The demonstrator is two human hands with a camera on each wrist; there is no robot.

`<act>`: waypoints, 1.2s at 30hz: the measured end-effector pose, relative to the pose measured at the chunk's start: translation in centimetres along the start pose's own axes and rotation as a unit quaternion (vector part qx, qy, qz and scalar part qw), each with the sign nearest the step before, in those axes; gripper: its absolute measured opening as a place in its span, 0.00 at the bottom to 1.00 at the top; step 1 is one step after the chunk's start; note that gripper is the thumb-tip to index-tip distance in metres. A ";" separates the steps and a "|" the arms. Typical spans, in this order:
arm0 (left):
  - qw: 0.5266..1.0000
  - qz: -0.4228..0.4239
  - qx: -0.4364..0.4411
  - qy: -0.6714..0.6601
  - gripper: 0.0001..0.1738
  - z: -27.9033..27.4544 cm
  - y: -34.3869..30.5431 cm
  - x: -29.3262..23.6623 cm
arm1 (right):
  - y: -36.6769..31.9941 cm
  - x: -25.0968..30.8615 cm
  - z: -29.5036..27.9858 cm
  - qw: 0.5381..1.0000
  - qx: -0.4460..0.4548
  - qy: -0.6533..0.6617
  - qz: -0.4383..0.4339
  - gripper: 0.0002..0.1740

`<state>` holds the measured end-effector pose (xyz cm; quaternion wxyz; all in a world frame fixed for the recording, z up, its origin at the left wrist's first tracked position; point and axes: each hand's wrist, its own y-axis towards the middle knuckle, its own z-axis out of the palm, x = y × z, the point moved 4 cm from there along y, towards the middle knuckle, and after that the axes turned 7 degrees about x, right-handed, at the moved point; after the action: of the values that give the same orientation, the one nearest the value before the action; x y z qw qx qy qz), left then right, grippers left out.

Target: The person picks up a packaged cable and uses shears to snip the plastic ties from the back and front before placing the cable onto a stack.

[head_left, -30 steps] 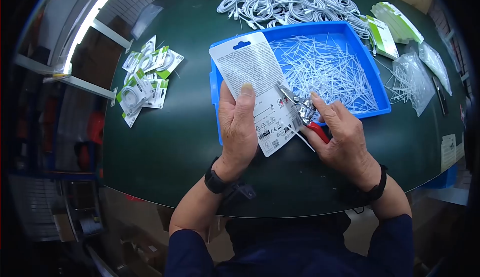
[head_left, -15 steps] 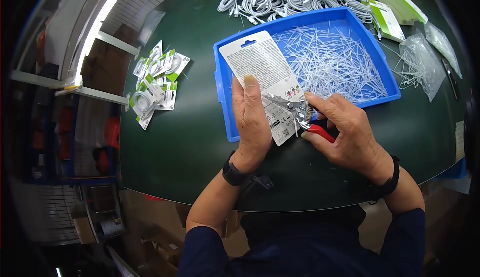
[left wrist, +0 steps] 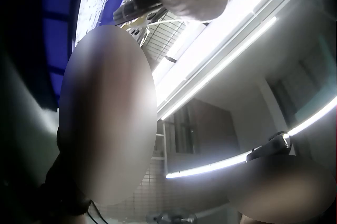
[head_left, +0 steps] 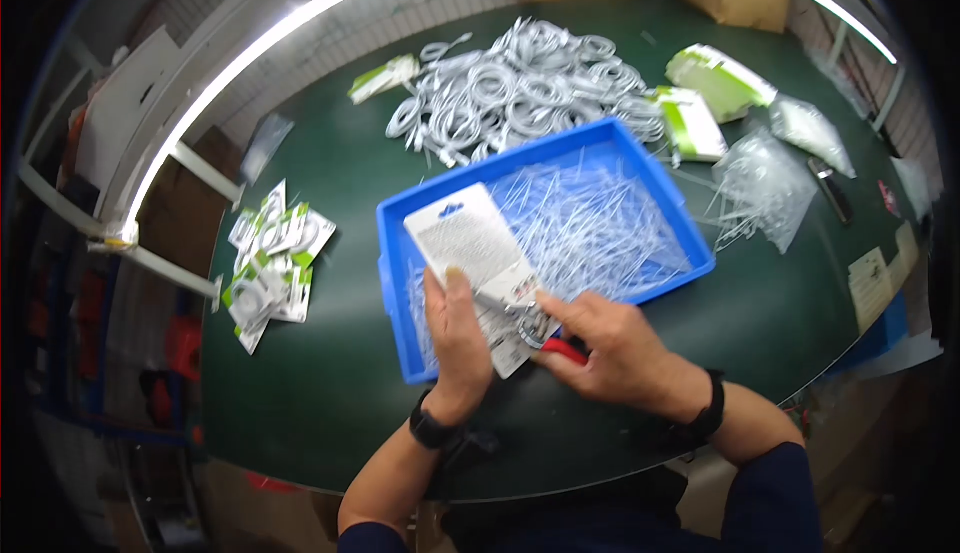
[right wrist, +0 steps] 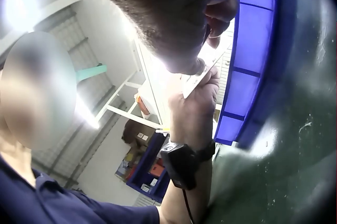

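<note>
In the head view my left hand (head_left: 460, 348) holds a white printed package card (head_left: 465, 238) upright, its thumb across the card's face. The card has a blue-showing hang slot at its top. My right hand (head_left: 620, 348) grips red-handled pruning snips (head_left: 565, 350), whose metal blades lie across the lower part of the card, pointing towards the left thumb. Blur hides where the blade tips end. Behind the card stands a blue tray (head_left: 392, 283) with many thin white cable ties (head_left: 590, 233). In the right wrist view the card's edge (right wrist: 195, 83) shows between both hands.
A heap of coiled grey cables (head_left: 520, 88) lies behind the tray. Several packaged cables (head_left: 270, 268) are piled at the left. On the right are green-white cards (head_left: 690, 123), a plastic bag of ties (head_left: 765, 188) and a dark-handled tool (head_left: 832, 193).
The snips' blades have swung from the card's right edge across its lower face. The head view has tilted up, so tray and hands sit lower. The white tie tail by the snips no longer shows.
</note>
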<state>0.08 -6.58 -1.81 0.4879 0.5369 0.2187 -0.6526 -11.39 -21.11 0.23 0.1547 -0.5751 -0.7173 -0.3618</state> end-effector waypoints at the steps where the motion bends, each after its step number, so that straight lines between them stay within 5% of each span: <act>1: 1.000 0.000 0.004 -0.001 0.23 -0.2 0.1 0.3 | -0.1 -0.2 0.1 1.000 0.000 0.008 0.001 0.34; 14: 0.993 -0.029 -0.032 -0.108 0.24 -3.8 1.7 -2.5 | 0.7 -0.9 -1.4 0.997 0.008 0.043 0.062 0.35; 18: 0.989 -0.002 -0.047 -0.143 0.25 -5.1 2.1 -2.8 | 0.8 -1.1 -0.5 0.999 0.017 0.036 0.009 0.39; 36: 0.995 0.008 -0.034 -0.090 0.25 -4.1 1.3 -3.0 | 0.7 0.1 0.4 1.000 0.029 -0.004 -0.001 0.42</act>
<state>3.07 -2.59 -0.14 0.5286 0.4608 0.1911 -0.6868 -10.70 -20.68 0.23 0.1683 -0.5711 -0.7287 -0.3383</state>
